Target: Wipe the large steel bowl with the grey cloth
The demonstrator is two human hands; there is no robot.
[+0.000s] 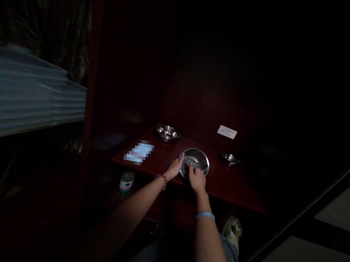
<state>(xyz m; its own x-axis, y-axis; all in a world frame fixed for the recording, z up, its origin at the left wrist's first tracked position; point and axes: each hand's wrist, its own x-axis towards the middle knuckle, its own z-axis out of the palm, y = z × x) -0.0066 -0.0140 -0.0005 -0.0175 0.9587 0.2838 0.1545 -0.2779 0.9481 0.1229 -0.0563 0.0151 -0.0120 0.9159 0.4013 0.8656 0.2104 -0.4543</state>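
A round stainless steel bowl [204, 158] is tilted towards me above the front part of a dark red shelf [229, 186]. My left hand [174, 168], with a beaded bracelet at the wrist, grips the bowl's left rim. Inside the bowl, my right hand [197, 179] is closed and pressed down, a pale blue band on its forearm. Beneath its fingers shows a crumpled greyish cloth [186, 163], dim and partly hidden. A second steel bowl [167, 134] stands at the back left of the shelf, and a smaller steel dish [230, 159] at the right.
A blurred-out phone-like bright rectangle [139, 152] lies on the shelf's left. Below stands a labelled jar [126, 183]. A white socket plate [227, 132] is on the back wall. Pale stacked panels [18, 93] are at far left; a shoe [232, 232] rests below right.
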